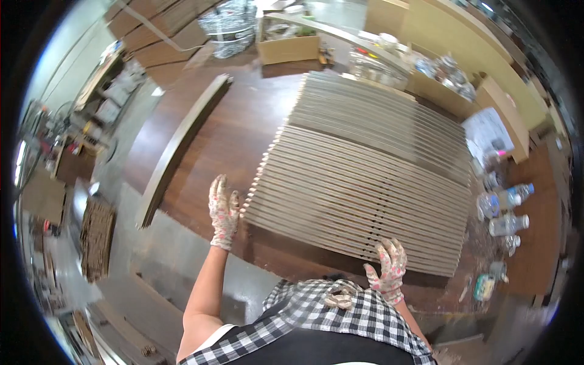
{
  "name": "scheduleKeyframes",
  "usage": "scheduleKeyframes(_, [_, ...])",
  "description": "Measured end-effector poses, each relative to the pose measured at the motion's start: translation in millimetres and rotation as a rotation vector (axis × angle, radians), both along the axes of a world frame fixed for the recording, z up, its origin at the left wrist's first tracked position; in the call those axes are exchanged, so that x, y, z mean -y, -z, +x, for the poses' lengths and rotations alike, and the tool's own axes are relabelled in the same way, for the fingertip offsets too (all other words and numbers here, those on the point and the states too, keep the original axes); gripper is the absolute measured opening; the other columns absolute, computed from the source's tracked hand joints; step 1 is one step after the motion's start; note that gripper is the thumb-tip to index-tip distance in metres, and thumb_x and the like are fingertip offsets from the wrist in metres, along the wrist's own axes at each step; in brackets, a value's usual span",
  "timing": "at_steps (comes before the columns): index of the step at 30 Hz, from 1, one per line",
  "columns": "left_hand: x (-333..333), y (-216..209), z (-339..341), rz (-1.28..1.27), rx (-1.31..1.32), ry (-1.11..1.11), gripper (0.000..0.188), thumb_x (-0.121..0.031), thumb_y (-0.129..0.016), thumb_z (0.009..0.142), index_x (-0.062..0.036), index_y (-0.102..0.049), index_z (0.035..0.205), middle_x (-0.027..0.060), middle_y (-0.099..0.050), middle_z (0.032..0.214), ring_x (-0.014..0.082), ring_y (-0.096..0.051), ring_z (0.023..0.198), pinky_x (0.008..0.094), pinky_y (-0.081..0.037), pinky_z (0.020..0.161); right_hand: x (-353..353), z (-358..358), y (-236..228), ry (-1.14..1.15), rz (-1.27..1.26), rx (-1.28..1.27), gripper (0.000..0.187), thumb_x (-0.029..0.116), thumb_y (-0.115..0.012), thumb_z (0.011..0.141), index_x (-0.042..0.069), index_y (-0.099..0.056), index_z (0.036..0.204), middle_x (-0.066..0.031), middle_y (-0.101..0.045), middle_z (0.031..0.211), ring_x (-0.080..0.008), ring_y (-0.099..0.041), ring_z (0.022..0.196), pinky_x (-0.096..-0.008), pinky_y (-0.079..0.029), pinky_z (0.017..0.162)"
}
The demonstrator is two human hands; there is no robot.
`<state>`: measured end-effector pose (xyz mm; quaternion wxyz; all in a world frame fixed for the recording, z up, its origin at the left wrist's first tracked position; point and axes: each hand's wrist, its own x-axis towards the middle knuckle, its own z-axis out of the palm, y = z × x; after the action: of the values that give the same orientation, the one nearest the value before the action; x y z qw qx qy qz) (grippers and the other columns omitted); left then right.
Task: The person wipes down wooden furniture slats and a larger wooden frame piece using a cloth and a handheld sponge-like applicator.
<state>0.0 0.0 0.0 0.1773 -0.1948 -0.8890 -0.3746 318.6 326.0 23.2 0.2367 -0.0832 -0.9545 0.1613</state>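
Gloved hands flank a broad bank of brown strips (359,182) lying side by side on a dark worktop (210,164), the bank stretching from 12 to 4 o'clock of the view's centre. At 8 o'clock, the left hand (224,213), fingers spread and grasping nothing, is just beside the ragged left ends. Between 4 and 5 o'clock, the right hand (388,267) curves loosely over the front edge, unclenched; whether either hand touches a strip cannot be told. The uneven ends look like the weak point: a push from 8 o'clock on the ones jutting out could skew their neighbours, while pressure at the front edge might tip or fan the outer strips. A shove toward 3 o'clock could topple the clear bottles (510,225) near the far ends. At 10 o'clock, a loose strip (185,146) appears to overhang the worktop; a knock there could drop it.
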Motion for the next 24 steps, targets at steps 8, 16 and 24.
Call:
scheduleKeyframes(8, [-131.1, -65.9, 66.8, -0.426, -0.137, 1.023, 0.096, -0.048, -0.077, 0.074, -0.0049, -0.036, 0.150, 0.0225, -0.036, 0.154, 0.0470, -0.029, 0.143, 0.0610, -0.023, 0.115, 9.3, 8.8, -31.6, 0.413, -0.064, -0.169, 0.036, 0.018, -0.065, 0.085, 0.003, -0.063, 0.118, -0.0161, -0.060, 0.125, -0.0375, -0.055, 0.119, -0.0485, -0.044, 0.103])
scheduleKeyframes(16, [-168.6, -43.6, 117.6, -0.698, -0.250, 1.160, 0.083, -0.035, -0.081, 0.071, -0.0069, -0.048, 0.142, 0.0200, -0.040, 0.151, 0.0460, -0.034, 0.140, 0.0584, -0.024, 0.117, 58.2, 93.5, -5.7, 0.787, -0.145, -0.281, 0.032, 0.022, -0.063, 0.090, 0.005, -0.065, 0.117, -0.0133, -0.062, 0.121, -0.0350, -0.057, 0.113, -0.0472, -0.046, 0.099])
scheduleKeyframes(24, [-170.9, -20.8, 112.0, -0.708, -0.509, 1.148, 0.068, -0.047, -0.054, 0.094, -0.0020, -0.043, 0.144, 0.0238, -0.043, 0.149, 0.0474, -0.037, 0.138, 0.0587, -0.028, 0.115, 95.4, 141.3, 27.9, 0.976, -0.278, -0.355, 0.027, 0.013, -0.064, 0.090, 0.004, -0.062, 0.115, -0.0141, -0.064, 0.113, -0.0342, -0.060, 0.107, -0.0430, -0.050, 0.093])
